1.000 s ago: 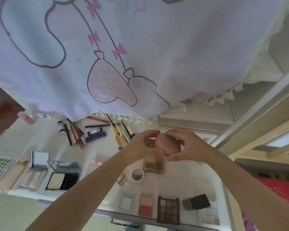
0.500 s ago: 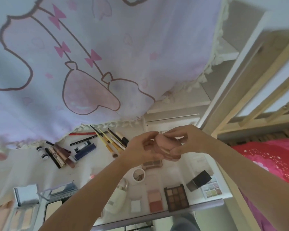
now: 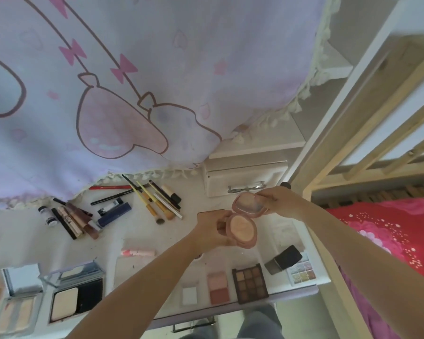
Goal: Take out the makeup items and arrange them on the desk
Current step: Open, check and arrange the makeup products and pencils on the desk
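Opened since the earlier frames: pink compact (image 3: 242, 231), base gripped in my left hand (image 3: 212, 230), lid (image 3: 249, 205) pinched back by my right hand (image 3: 278, 200); I hold both above the desk (image 3: 22, 243). Judgement: ready to set down open, like the palettes (image 3: 250, 282) along the near edge.
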`<state>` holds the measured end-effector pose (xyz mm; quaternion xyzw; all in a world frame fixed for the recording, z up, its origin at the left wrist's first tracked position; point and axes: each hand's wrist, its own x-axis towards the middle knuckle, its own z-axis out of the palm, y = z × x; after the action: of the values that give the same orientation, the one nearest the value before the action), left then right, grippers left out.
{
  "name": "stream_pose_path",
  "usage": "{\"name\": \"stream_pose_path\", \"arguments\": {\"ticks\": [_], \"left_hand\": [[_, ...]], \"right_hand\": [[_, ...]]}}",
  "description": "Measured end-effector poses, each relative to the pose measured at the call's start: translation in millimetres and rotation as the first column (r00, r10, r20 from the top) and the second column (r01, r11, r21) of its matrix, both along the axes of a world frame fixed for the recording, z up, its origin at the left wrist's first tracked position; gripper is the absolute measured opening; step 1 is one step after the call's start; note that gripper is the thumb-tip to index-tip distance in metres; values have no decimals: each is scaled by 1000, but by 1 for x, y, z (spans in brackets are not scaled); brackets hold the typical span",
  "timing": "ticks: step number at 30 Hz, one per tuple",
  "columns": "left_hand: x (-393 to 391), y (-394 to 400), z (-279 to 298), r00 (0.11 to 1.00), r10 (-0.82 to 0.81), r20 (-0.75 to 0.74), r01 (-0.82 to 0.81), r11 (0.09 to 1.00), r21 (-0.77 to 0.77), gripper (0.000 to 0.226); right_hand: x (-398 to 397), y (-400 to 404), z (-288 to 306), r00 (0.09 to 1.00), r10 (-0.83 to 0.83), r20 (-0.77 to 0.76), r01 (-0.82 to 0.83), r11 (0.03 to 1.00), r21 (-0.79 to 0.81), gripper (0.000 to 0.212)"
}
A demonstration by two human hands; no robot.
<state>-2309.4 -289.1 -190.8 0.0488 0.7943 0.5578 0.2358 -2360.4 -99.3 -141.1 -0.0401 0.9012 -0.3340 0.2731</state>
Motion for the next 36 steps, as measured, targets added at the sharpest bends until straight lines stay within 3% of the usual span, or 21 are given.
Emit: {"name": "stream_pose_path", "arguments": {"ticks": [5, 15, 22, 26, 28, 33, 35, 36], "left_hand": [[-17, 20, -16, 997, -42, -71, 28, 982, -185, 50], [-35, 45, -40, 990, -141, 26, 133, 839, -528, 64], [-38, 54, -44, 991, -119, 68, 136, 780, -610, 59], [-37, 55, -44, 987, -148, 70, 159, 761, -629, 48], [-37, 52, -41, 985, -160, 68, 167, 767, -619, 43], [-36, 30, -35, 976, -209, -66, 109, 724, -682, 36], [-36, 14, -35, 972, -209, -110, 71, 702, -709, 45], [-35, 6, -35, 972, -205, -114, 61, 691, -720, 51]], "right_hand": [[-9, -4, -6, 983, 55, -178, -35, 993, 112, 29], [-32, -6, -42, 950, 118, -288, -64, 979, 192, 28], [-35, -13, -45, 974, 15, -228, 37, 974, 224, 27], [-35, -12, -50, 979, -33, -202, 77, 974, 214, 11], [-36, -13, -53, 978, -26, -206, 75, 969, 236, 17], [-32, -14, -58, 972, 52, -227, 29, 939, 342, 24], [-29, -15, -55, 946, 98, -309, 36, 916, 400, 23], [-27, -16, -54, 892, 117, -436, 61, 926, 372, 22]]}}
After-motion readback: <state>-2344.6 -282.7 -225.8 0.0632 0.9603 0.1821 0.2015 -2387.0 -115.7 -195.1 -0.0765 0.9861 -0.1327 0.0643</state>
